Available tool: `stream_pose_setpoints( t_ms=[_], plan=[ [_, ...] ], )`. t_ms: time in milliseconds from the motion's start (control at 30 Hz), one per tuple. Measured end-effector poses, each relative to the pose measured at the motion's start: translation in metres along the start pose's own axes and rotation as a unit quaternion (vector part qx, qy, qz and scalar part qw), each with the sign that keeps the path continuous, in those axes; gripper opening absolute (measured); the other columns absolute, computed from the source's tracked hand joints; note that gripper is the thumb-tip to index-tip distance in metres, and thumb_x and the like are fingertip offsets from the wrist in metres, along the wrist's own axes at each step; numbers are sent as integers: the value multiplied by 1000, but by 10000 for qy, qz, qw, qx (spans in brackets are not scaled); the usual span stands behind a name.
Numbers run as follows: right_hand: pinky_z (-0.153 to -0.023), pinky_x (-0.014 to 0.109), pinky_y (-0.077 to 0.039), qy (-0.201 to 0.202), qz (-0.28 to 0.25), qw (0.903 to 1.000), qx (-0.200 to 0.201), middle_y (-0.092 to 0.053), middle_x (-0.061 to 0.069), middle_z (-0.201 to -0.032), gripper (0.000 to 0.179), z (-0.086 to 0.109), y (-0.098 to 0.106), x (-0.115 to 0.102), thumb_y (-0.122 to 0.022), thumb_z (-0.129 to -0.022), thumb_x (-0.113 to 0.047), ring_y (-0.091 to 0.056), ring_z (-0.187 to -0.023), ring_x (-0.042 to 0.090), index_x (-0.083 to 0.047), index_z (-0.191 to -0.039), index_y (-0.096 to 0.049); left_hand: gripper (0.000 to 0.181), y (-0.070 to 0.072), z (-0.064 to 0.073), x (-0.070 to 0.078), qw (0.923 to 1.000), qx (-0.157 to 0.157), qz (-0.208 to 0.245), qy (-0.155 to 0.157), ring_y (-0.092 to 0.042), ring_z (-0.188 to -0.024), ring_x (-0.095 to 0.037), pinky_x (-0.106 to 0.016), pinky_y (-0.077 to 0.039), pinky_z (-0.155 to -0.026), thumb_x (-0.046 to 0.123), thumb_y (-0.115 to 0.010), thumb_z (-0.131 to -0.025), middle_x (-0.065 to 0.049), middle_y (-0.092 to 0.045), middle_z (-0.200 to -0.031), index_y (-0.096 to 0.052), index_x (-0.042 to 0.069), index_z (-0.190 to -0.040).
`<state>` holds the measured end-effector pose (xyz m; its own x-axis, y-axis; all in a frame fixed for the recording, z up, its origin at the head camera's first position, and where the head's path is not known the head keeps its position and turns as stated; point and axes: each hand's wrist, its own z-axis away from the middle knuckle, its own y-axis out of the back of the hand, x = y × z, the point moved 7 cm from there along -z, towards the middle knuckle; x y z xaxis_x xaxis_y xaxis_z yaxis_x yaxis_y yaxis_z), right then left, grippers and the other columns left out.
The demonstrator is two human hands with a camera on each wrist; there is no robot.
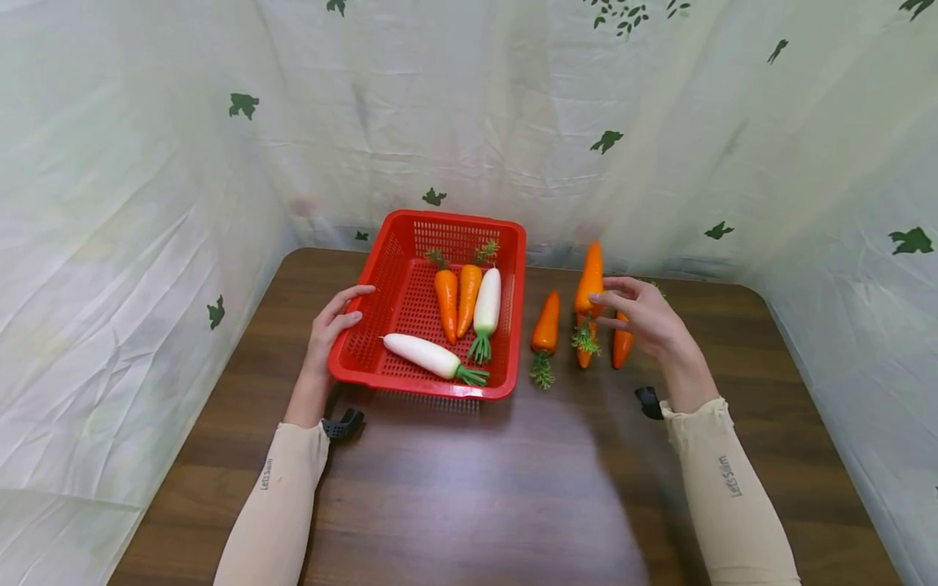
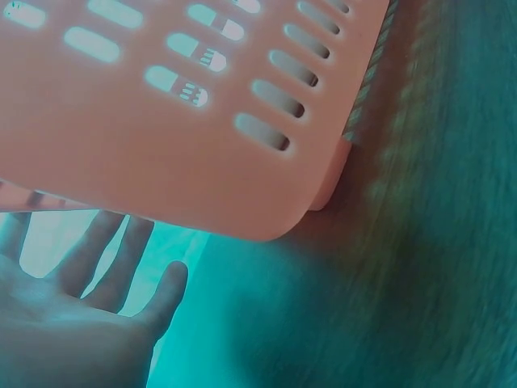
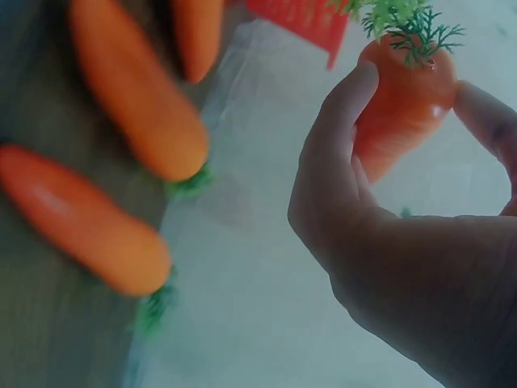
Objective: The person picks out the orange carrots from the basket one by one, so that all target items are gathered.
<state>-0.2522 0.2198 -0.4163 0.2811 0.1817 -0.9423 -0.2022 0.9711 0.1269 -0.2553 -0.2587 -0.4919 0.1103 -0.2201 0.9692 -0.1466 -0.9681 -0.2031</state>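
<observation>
A red perforated basket [image 1: 517, 305] stands on the table, holding two carrots [image 1: 446, 305] and two white radishes [image 1: 423, 353] with green tops. My left hand [image 1: 328, 332] is at the basket's left rim, its fingers fairly straight and reaching over the edge; the left wrist view shows them partly behind the rim. To the basket's right, my right hand [image 1: 645, 316] pinches an orange carrot [image 1: 590, 281] between thumb and fingers, tip up and leafy end down. Under and beside it lie more carrots [image 1: 622, 346], one partly hidden by the held carrot.
Another carrot [image 1: 545, 325] lies between the basket and my right hand. A wooden table [image 1: 476, 488] stretches in front. Pale curtains [image 1: 469, 106] with green leaf prints stand close behind the table and at both sides.
</observation>
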Motion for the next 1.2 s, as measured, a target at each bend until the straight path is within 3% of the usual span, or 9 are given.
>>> stream_pose_setpoints(
  t_ms=[233,467,600,733,933,1200],
  plan=[
    [-101,31,-59,-63,-143,9998,132,-55,3,-130,73,5,25,21,-66,-105,-27,-67,-104,5,5,-160,-30,44,-1,0,2,9999,-75,65,-20,-51,-131,-35,-32,-60,-99,13,-50,-106,-16,-45,-156,-55,12,-149],
    [-101,33,-59,-171,-113,9994,274,-47,13,-143,77,13,44,43,-66,-105,-25,-67,-101,2,8,-162,-26,44,-1,2,2,10000,8,30,22,-50,-133,-36,-34,-59,-101,13,-51,-106,-12,-47,-156,-55,13,-150],
    [-100,32,-59,-171,-138,9990,381,-51,7,-132,77,18,57,53,-66,-105,-23,-65,-101,3,11,-160,-24,45,-1,3,2,10000,2,12,33,-50,-134,-35,-34,-58,-102,15,-52,-106,-12,-45,-157,-54,15,-151],
    [-98,30,-60,-223,221,9975,630,-52,3,-127,77,22,71,64,-65,-106,-26,-65,-98,1,12,-159,-26,45,-1,3,2,10000,-5,-20,67,-50,-133,-35,-34,-59,-101,14,-52,-106,-12,-45,-157,-54,15,-151],
    [-99,32,-59,-435,625,9926,948,-48,17,-141,77,22,86,81,-63,-106,-28,-63,-95,-1,13,-159,-25,44,-1,2,2,10000,10,26,87,-51,-132,-34,-34,-60,-99,12,-51,-105,-12,-46,-155,-55,12,-149],
    [-93,31,-62,-575,915,9872,1177,-47,27,-144,78,24,96,93,-64,-104,-27,-62,-89,-1,17,-156,-26,44,-3,3,2,9999,-56,83,100,-49,-133,-35,-34,-61,-97,14,-49,-107,-13,-45,-155,-52,9,-151]
  ],
)
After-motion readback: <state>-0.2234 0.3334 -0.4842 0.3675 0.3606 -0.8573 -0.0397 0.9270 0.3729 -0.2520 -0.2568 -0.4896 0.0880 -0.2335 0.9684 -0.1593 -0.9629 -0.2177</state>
